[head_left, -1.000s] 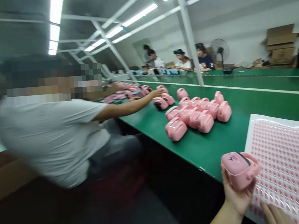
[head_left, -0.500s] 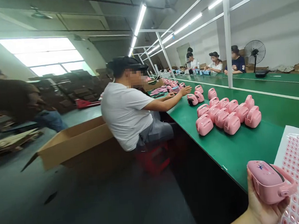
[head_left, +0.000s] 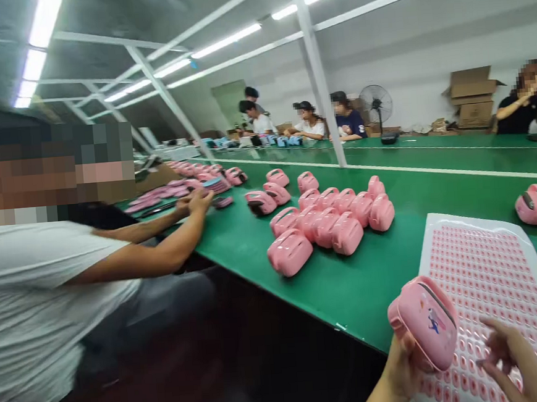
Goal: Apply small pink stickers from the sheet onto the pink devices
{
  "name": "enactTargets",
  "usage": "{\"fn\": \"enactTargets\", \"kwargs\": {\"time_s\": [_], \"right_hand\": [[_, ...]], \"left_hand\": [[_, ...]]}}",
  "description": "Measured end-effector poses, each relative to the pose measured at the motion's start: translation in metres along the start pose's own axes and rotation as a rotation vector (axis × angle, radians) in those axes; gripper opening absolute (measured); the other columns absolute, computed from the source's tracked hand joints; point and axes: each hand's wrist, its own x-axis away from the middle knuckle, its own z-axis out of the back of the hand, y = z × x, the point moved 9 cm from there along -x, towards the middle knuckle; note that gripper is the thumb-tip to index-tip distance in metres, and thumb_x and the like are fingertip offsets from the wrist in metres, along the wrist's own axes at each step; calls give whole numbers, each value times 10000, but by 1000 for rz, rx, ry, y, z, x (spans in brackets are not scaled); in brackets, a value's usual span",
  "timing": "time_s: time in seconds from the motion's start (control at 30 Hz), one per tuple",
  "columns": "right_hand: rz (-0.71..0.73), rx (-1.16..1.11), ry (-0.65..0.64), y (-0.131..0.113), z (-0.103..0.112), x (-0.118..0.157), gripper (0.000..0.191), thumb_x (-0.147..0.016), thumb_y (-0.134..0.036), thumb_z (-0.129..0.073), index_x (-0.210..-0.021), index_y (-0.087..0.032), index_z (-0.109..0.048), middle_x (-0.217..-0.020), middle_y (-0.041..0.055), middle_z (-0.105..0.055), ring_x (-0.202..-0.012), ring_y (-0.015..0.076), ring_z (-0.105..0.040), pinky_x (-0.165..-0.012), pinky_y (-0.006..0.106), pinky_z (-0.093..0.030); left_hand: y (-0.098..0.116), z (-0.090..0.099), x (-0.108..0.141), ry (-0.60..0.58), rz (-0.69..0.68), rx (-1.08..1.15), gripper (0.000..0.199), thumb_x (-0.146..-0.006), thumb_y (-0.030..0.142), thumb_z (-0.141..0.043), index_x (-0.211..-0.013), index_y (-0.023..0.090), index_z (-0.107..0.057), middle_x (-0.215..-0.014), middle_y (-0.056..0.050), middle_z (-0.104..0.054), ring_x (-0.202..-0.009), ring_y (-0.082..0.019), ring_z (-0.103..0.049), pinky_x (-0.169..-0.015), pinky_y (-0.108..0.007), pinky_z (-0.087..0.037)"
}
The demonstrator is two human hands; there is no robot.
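Lower right: left hand gripped pink case | right hand half-curled before dotted sheet, pinch unclear | step: apparently presenting case's face | next: probably called for steadiness

Your left hand is curled in a grip as your right hand hovers, thumb and index finger parted.

Sheet on table, cases at left, fan behind
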Motion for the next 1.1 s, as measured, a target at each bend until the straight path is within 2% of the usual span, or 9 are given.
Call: {"fn": "enactTargets", "kwargs": {"time_s": [0.07, 0.13, 0.27, 0.37, 0.57, 0.67, 0.8, 0.97, 1.1], "right_hand": [[-72, -78, -2, -11, 20, -20, 345, -865, -259, -472, -1210, -246, -461, -804, 36, -594, -664, 174, -626, -616, 286, -552], [-95, -149, -71, -31, 33, -38, 353, -868, -264, -475, -1219, -247, -441, -862, 37, -583, -676, 152, -613, -658, 296, -549], [-76, -250, -263, -68, 34, -64, 404, -814, -165, -523, -1203, -232, -434, -965, 50, -563, -730, 130, -595, -703, 294, -534], [-103, -242, -383, -75, 21, -69, 491, -752, -68, -561, -1202, -214, -432, -1023, 57, -555, -819, 135, -585, -769, 302, -516], [-140, -124, -505, -79, 10, -66, 564, -715, 21, -535, -1222, -213, -452, -1101, 63, -555, -928, 157, -573, -825, 307, -495], [-127, -42, -578, -87, 9, -66, 603, -718, 34, -506, -1269, -200, -435, -1180, 85, -542, -1061, 183, -542, -910, 332, -459], [-85, 20, -633, -95, 5, -65, 614, -734, 32, -499, -1309, -164, -409, -1249, 112, -513, -1136, 199, -510, -954, 329, -430], [53, 176, -693, -103, 1, -63, 739, -673, 92, -421, -1338, -228, -378, -1146, 74, -554, -978, 189, -584, -780, 274, -483], [129, 225, -751, -109, -2, -65, 753, -653, 90, -433, -1328, -242, -396, -1040, 47, -584, -840, 158, -602, -639, 210, -455]], "left_hand": [[15, -8, -2, -75, -83, -192, 809, -422, 378, -885, -1174, 251, -617, -1130, -95, -665, -1060, -365, -570, -943, -524, -391], [27, -17, -3, -137, -119, -323, 990, -295, 165, -906, -1220, 301, -580, -1264, -67, -592, -1177, -387, -481, -1030, -546, -284], [38, -44, -3, -362, -216, -704, 1076, -317, 38, -861, -1293, 331, -513, -1307, -92, -557, -1144, -415, -508, -994, -603, -314], [38, -54, -3, -455, -262, -785, 1064, -328, 26, -851, -1283, 359, -522, -1326, -76, -547, -1171, -428, -491, -1006, -595, -315], [35, -37, -11, -364, -181, -586, 949, -272, -63, -797, -1142, 290, -657, -1231, -110, -621, -1202, -460, -457, -1054, -614, -192], [37, -36, -11, -353, -175, -630, 931, -289, -72, -792, -1136, 289, -656, -1235, -116, -620, -1209, -447, -456, -1055, -623, -153], [43, -45, -7, -409, -256, -755, 963, -311, -76, -794, -1184, 291, -620, -1249, -120, -612, -1198, -424, -479, -1052, -598, -207], [40, -39, -6, -420, -302, -762, 996, -304, -36, -811, -1213, 313, -597, -1252, -106, -609, -1170, -436, -496, -1029, -621, -238], [36, -35, -4, -438, -326, -840, 1024, -334, 1, -817, -1257, 354, -547, -1241, -59, -619, -1150, -419, -517, -1011, -596, -302]]}}
